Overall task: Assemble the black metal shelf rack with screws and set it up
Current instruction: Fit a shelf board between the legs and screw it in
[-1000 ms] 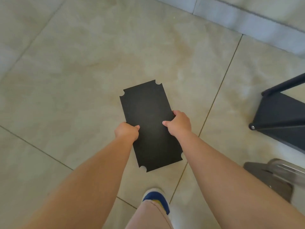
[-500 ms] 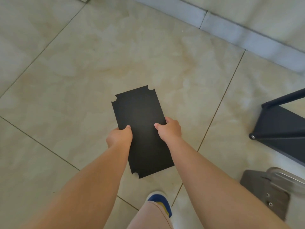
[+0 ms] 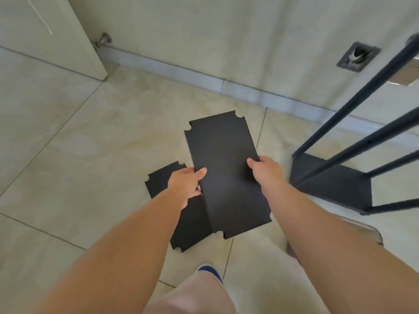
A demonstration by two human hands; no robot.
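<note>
Nearest me, my left hand [image 3: 188,182] and right hand [image 3: 265,169] each grasp a long edge of a black shelf panel [image 3: 226,175], thumbs on top, held above the tiled floor [image 3: 90,155]. Under it, a second black panel [image 3: 192,225] lies flat on the floor. Farther right, the partly built black rack [image 3: 340,177] stands near the wall [image 3: 204,30].

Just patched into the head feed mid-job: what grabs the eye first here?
The black shelf panel at centre frame, held by its long edges by the left hand and right hand. A second black panel shows beneath it, partly hidden. At right stands the partly built black rack frame on the tiled floor.
</note>
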